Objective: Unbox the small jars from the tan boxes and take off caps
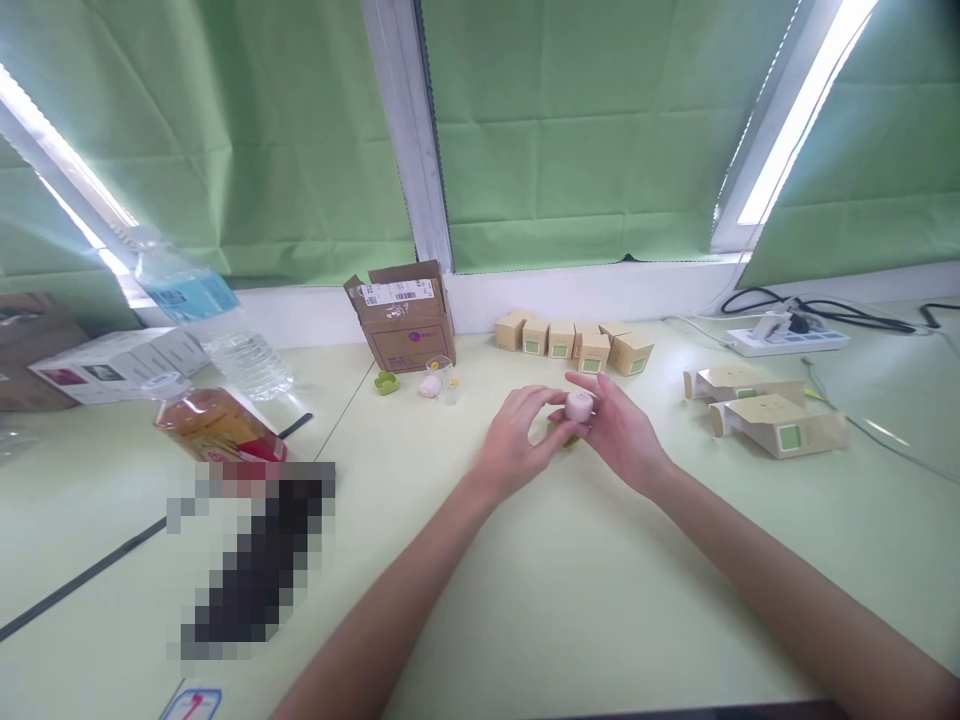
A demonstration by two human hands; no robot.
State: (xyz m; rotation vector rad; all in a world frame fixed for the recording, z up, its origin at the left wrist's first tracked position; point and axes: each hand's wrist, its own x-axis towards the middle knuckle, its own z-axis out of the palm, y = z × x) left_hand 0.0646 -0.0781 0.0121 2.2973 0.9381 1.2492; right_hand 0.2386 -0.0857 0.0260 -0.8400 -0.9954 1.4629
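One small pale pink round piece (578, 406) is sitting between the left hand (516, 440) and the right hand (626, 435), over the pale green table (600, 610). The left hand is pinching it with the thumb and fingers. The right hand is touching its other side, with one finger sticking out (it is hard to tell if this hand is squeezing too). A green bit (569, 439) is peeking out just under the hands, and they are hiding most of it.

Behind the hands, a bunch of little tan boxes (594, 352) is standing near the wall. Two opened tan boxes (780, 427) are lying to the right, and a white power strip (787, 341) is resting behind them. To the left, a brown cardboard box (411, 335) is standing with its flaps up. A green cup-like piece (386, 383), a pinkish piece (430, 386) and clear plastic bits (451, 390) are lying in front of it.
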